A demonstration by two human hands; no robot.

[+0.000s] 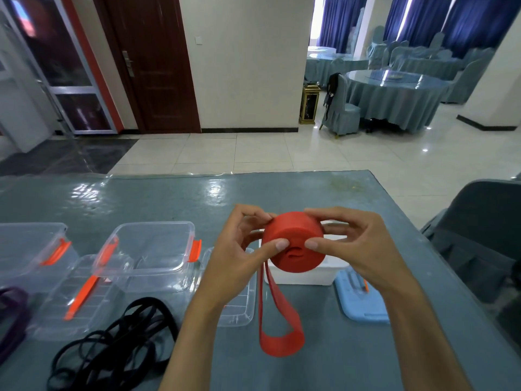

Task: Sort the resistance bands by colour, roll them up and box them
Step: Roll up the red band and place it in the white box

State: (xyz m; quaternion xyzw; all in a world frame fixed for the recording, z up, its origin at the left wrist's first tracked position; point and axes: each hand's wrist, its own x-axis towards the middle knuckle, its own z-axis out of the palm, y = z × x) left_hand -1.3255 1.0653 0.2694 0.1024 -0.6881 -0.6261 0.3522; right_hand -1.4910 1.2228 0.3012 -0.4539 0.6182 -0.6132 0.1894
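A thick roll of red resistance band (293, 241) is held up above the table between both hands. My left hand (239, 249) grips its left side, thumb on the front face. My right hand (358, 246) grips its right side the same way. A loose red tail (279, 320) hangs from the roll down to the table. Behind the roll stands a white box (304, 273). A heap of black bands (112, 342) lies at the front left. Purple bands (11, 320) show at the left edge.
Two clear boxes with orange clips (152, 249) (28, 249) stand at the left, with clear lids (79, 294) (239, 306) in front of them. A blue lid (361, 300) lies right of the white box. A grey chair (479, 235) stands at the table's right edge.
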